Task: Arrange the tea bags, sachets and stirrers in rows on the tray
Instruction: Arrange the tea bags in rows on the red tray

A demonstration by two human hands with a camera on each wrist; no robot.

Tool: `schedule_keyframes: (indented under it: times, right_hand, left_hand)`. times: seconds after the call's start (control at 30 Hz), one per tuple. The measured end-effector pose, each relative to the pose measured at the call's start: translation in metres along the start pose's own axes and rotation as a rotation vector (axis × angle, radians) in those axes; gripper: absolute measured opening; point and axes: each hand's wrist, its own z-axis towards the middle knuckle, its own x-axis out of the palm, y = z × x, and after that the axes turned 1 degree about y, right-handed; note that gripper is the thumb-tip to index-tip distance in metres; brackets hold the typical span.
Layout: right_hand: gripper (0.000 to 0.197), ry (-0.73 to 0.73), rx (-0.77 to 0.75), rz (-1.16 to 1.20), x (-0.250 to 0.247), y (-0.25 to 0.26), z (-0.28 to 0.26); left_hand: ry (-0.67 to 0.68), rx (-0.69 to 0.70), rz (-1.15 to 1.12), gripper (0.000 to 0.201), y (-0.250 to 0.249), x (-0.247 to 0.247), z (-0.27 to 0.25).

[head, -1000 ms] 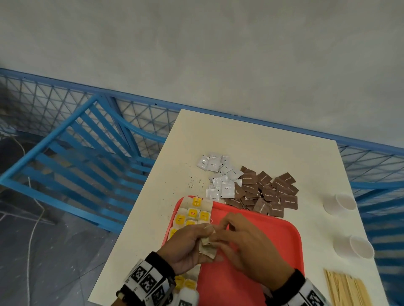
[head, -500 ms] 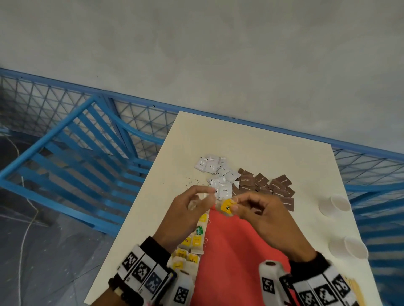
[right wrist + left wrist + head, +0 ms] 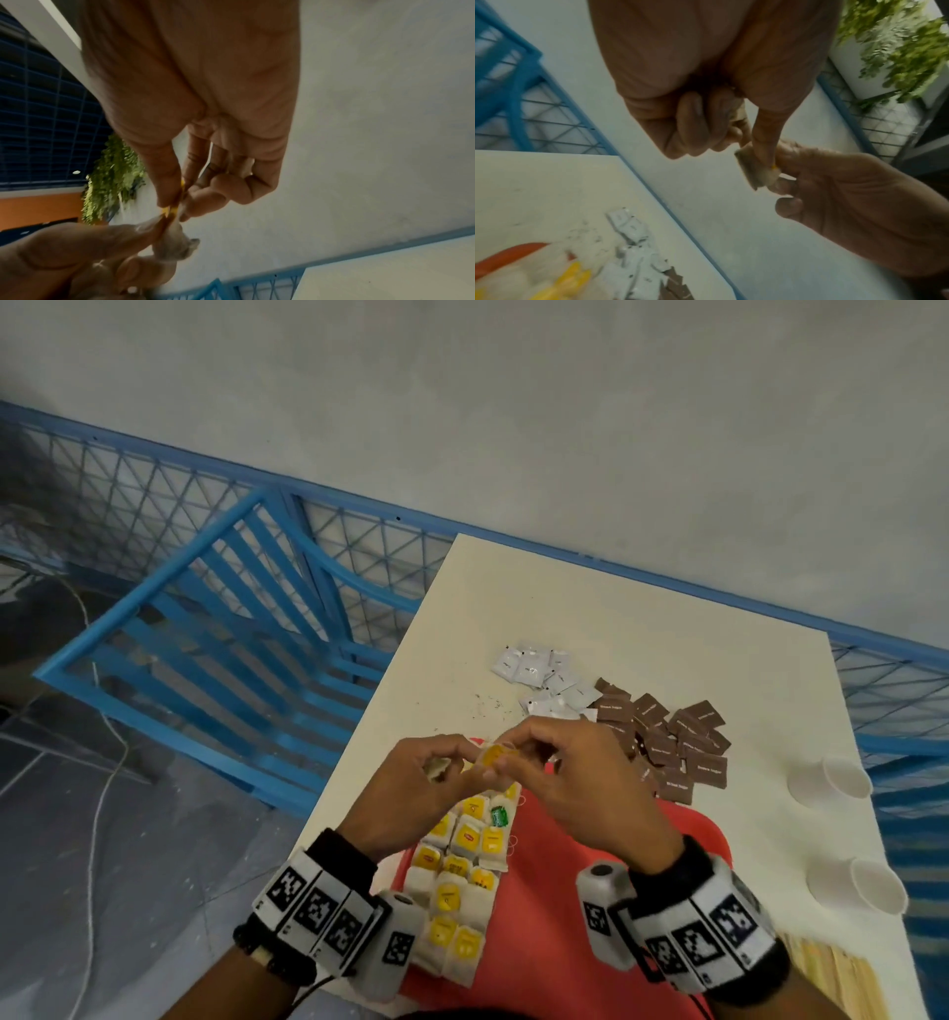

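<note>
Both hands are up off the table, meeting above the far left corner of the red tray (image 3: 560, 963). The left hand (image 3: 411, 793) pinches a tea bag (image 3: 753, 170) between thumb and forefinger, its other fingers curled into the palm around a second bit of beige paper, possibly another bag. The right hand (image 3: 575, 788) meets it fingertip to fingertip, thumb and forefinger clamped on the yellow tag (image 3: 494, 755) of that same tea bag, the remaining fingers loosely bent. So both hands are closed on the one bag, held in the air between them, pouch on the left side, tag on the right.

Beneath the hands, rows of tea bags (image 3: 462, 880) with yellow tags lie along the left edge of the tray, one green tag (image 3: 498, 815) among them near the far end. The rest of the tray is bare red.

Past the tray's far edge, on the cream table (image 3: 642, 629), white sachets (image 3: 544, 677) lie in a loose heap, touching a heap of brown sachets (image 3: 667, 742) to their right. Two white paper cups (image 3: 842, 780) lie tipped on their sides near the table's right edge. Wooden stirrers (image 3: 832, 978) lie at the near right corner, partly hidden by the right wrist band.
</note>
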Motion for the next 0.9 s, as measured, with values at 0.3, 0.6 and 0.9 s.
schedule_keyframes:
  times: [0.3, 0.6, 0.9]
  right_hand:
    - [0.008, 0.338, 0.187, -0.126, 0.102, -0.068, 0.002]
    - [0.041, 0.443, 0.286, -0.083, 0.157, -0.08, 0.009]
    - [0.008, 0.44, 0.364, -0.278, 0.171, -0.095, 0.011]
  left_hand:
    - [-0.122, -0.415, 0.415, 0.009, 0.108, -0.023, -0.067]
    - [-0.074, -0.485, 0.411, 0.009, 0.134, -0.024, -0.08]
    - [-0.143, -0.518, 0.431, 0.008, 0.141, -0.01, -0.069]
